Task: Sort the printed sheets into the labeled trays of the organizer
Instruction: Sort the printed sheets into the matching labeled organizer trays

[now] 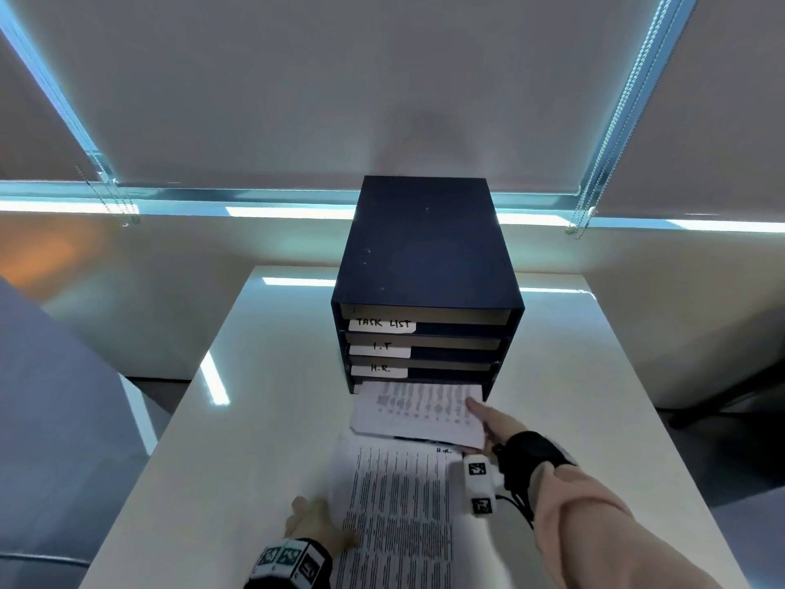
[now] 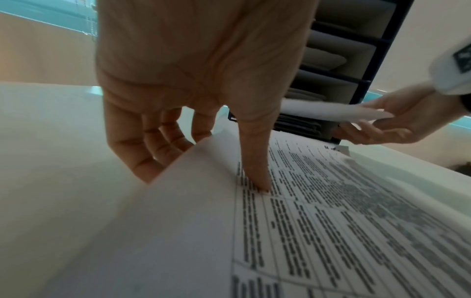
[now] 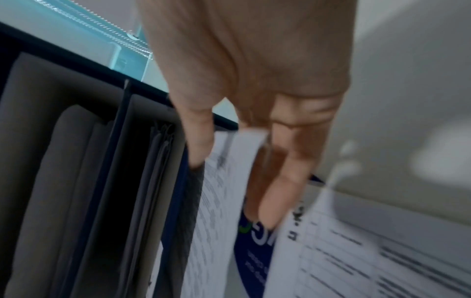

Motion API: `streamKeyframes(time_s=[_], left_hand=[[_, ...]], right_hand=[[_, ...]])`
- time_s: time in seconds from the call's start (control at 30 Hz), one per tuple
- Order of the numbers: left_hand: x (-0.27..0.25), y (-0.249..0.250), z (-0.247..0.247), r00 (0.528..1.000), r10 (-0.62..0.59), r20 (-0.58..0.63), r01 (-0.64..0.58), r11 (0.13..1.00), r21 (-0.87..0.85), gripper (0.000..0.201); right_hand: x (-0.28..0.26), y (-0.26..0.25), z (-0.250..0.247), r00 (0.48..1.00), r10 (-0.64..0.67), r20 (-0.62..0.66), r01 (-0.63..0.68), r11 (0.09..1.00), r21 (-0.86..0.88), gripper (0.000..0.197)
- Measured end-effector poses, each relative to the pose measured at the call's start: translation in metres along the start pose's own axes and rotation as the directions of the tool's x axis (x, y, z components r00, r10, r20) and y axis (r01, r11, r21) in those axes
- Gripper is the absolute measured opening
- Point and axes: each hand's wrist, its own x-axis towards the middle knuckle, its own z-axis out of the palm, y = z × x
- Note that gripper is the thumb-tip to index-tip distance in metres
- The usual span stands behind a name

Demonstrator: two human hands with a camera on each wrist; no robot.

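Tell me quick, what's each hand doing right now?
Left hand: pinching the edge of the top sheet of the pile.
Right hand: holding a printed sheet at the organizer's bottom tray.

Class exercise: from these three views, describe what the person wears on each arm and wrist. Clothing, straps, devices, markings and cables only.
Right arm: a peach long sleeve ending at a black wrist wrap, with a white block bearing black-and-white square markers and thin black cables. Left wrist: a black band carrying similar white marker tiles. Both hands are bare.

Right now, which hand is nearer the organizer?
Right. The right hand holds a sheet at the organizer's bottom tray; the left hand pinches the stack near the table's front edge.
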Motion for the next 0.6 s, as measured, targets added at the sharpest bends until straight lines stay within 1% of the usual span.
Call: streamKeyframes(time_s=[0.07,0.1,0.13,0.17,0.2,0.3,0.33,0.37,0.43,0.47,0.5,0.57,0.6], left_hand=[[0.003,-0.003,-0.001,0.999,0.028,0.021,-0.027,0.999,-0.029,0.057],[0.003,-0.004,-0.002,0.998,0.054,0.023,-0.053,0.998,-0.041,0.049],[0.004,-0.005,-0.003,0.997,0.079,0.022,-0.077,0.994,-0.071,0.044],[0.006,-0.006,-0.003,0.994,0.106,0.008,-0.104,0.988,-0.118,0.045],[0.009,-0.007,-0.004,0.993,0.121,0.0,-0.119,0.98,-0.162,0.05],[0.011,-0.012,-0.007,0.978,0.21,-0.012,-0.204,0.933,-0.296,0.056],[0.012,-0.015,-0.009,0.973,0.232,-0.007,-0.221,0.919,-0.327,0.058],[0.013,-0.017,-0.011,0.968,0.25,-0.001,-0.233,0.9,-0.368,0.061],[0.018,-0.025,-0.015,0.954,0.296,0.058,-0.221,0.817,-0.532,0.059],[0.02,-0.03,-0.017,0.94,0.335,0.064,-0.231,0.763,-0.604,0.056],[0.021,-0.034,-0.02,0.928,0.368,0.055,-0.238,0.702,-0.671,0.06],[0.023,-0.039,-0.025,0.91,0.415,0.017,-0.246,0.573,-0.782,0.088],[0.022,-0.04,-0.028,0.9,0.435,-0.008,-0.25,0.502,-0.828,0.096]], right_hand=[[-0.014,0.007,0.003,0.992,0.073,0.1,-0.078,0.996,0.042,0.024],[-0.014,0.012,0.003,0.984,0.131,0.118,-0.136,0.99,0.039,0.019],[-0.013,0.016,0.003,0.978,0.178,0.11,-0.186,0.981,0.058,0.014],[-0.012,0.015,0.004,0.979,0.179,0.097,-0.191,0.974,0.122,0.009],[-0.006,0.014,0.005,0.987,0.157,0.041,-0.162,0.969,0.186,0.008],[0.008,0.007,0.013,0.996,0.026,-0.082,-0.001,0.958,0.287,0.008],[0.012,0.003,0.015,0.994,-0.001,-0.109,0.037,0.944,0.328,0.013],[0.016,-0.001,0.017,0.992,-0.01,-0.126,0.059,0.918,0.393,0.022],[0.021,-0.012,0.02,0.993,-0.012,-0.122,0.073,0.859,0.506,0.036],[0.022,-0.017,0.023,0.995,-0.008,-0.103,0.064,0.83,0.553,0.037],[0.024,-0.021,0.024,0.997,-0.01,-0.082,0.057,0.804,0.592,0.036],[0.027,-0.027,0.027,0.998,-0.004,-0.067,0.046,0.778,0.627,0.03],[0.03,-0.029,0.028,0.999,0.003,-0.05,0.029,0.768,0.64,0.026]])
